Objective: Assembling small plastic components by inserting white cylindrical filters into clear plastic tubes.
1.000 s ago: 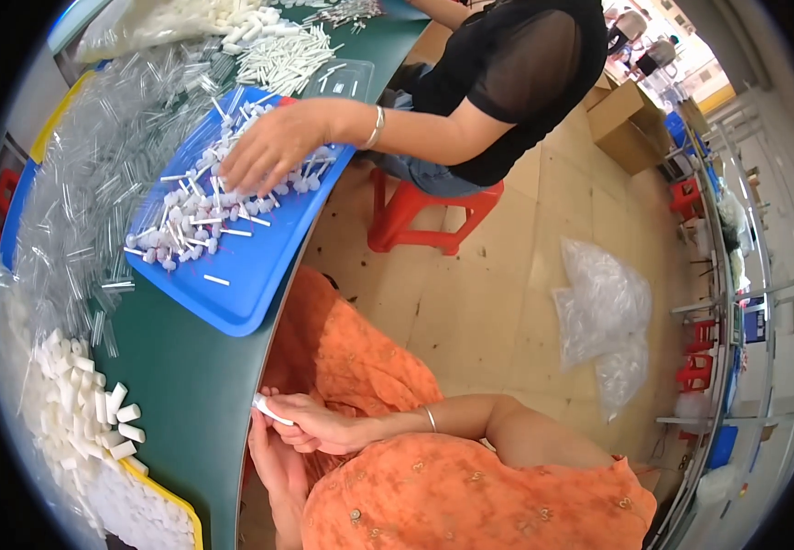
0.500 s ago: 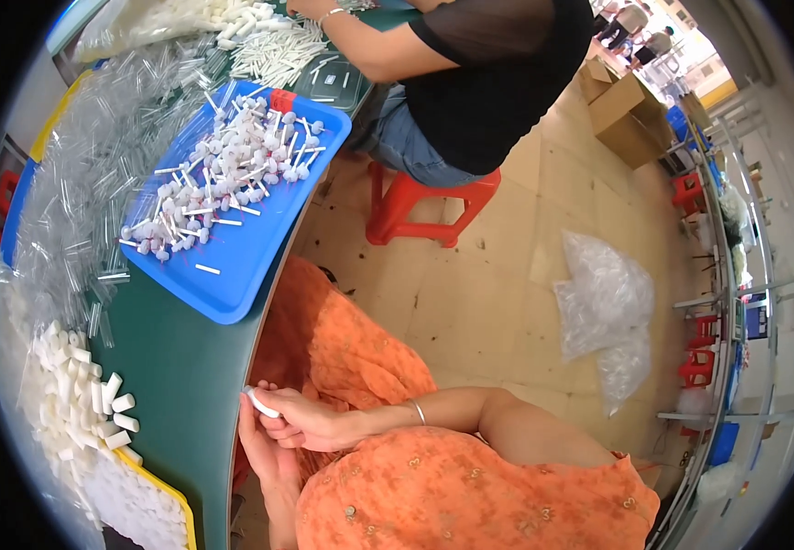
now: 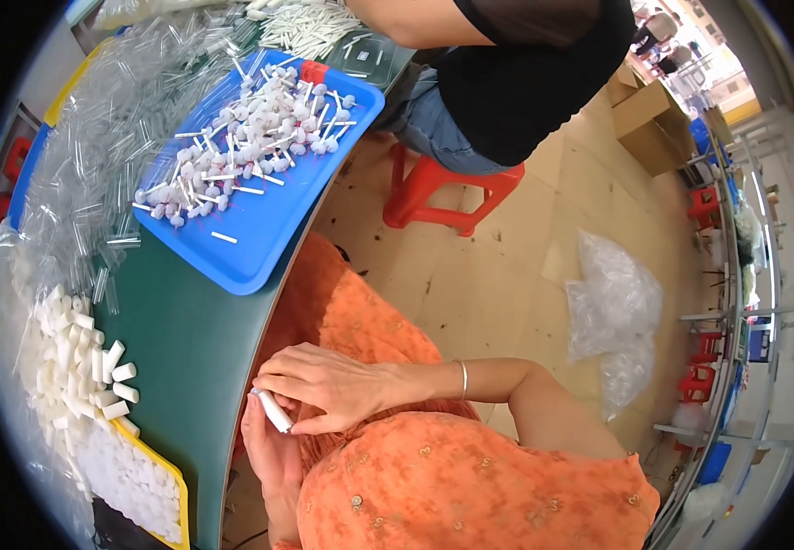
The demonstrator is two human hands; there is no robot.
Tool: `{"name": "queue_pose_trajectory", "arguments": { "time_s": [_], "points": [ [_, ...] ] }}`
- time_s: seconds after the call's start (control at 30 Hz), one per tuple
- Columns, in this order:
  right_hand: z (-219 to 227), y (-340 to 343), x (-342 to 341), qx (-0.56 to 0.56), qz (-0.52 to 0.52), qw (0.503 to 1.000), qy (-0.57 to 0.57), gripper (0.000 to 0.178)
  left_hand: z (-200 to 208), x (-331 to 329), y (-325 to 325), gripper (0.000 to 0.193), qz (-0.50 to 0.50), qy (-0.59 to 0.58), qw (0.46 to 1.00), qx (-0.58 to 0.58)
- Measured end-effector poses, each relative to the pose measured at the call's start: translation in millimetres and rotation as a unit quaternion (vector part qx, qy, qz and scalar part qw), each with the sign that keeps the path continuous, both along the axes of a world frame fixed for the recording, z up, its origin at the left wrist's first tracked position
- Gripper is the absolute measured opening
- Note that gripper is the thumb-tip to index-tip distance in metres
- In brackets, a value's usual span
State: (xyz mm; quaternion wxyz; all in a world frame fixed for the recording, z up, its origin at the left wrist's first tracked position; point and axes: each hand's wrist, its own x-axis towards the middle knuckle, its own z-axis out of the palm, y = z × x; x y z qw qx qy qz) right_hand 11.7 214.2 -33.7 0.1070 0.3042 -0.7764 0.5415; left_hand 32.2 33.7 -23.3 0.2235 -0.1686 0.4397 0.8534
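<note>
Above my lap, just off the table's edge, a small white cylinder is held between my two hands. My left hand is below it, thumb and fingers closed around its upper end. Across the top comes my right hand, its thumb at the cylinder's lower end and its fingers bent over the other end. Part of the left fingers is hidden. On the green table nearby lies a heap of similar white cylinders. Beside the heap, a yellow-rimmed tray holds many small white pieces.
Farther off, a blue tray holds many white sticks with pale round heads. Clear tubes are heaped left of it; thin white sticks lie behind. A co-worker sits on a red stool. Plastic bags lie on the floor.
My right hand has shifted over the white cylinder, its fingers now reaching across the top. More of the cylinder shows. The whole view has shifted slightly.
</note>
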Motion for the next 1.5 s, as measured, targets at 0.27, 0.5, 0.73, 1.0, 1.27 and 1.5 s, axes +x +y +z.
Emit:
{"name": "queue_pose_trajectory", "arguments": {
  "time_s": [0.27,0.5,0.73,1.0,1.27,1.5],
  "points": [
    [-3,-23,-11,-0.037,0.023,0.998,-0.034,0.058,8,-5,-13,0.031,-0.008,-0.032,0.999,-0.035],
    [2,-12,-20,0.003,0.008,1.000,-0.030,0.062,10,-17,-9,0.035,-0.078,-0.076,0.990,0.084],
    [9,-16,-22,0.019,0.027,0.999,-0.026,0.064,10,-13,-9,0.025,-0.071,-0.017,0.994,0.076],
    [22,-18,-25,0.063,0.098,0.991,-0.059,0.073,16,0,-26,0.026,-0.049,-0.086,0.993,0.066],
    [49,65,-161,0.254,-0.206,0.941,0.089,0.010,-72,108,-181,0.041,-0.215,-0.213,0.894,-0.332],
    [34,45,-198,0.359,-0.192,0.905,0.121,0.016,-87,134,-190,0.040,-0.420,0.017,0.621,-0.662]
  ]
}}
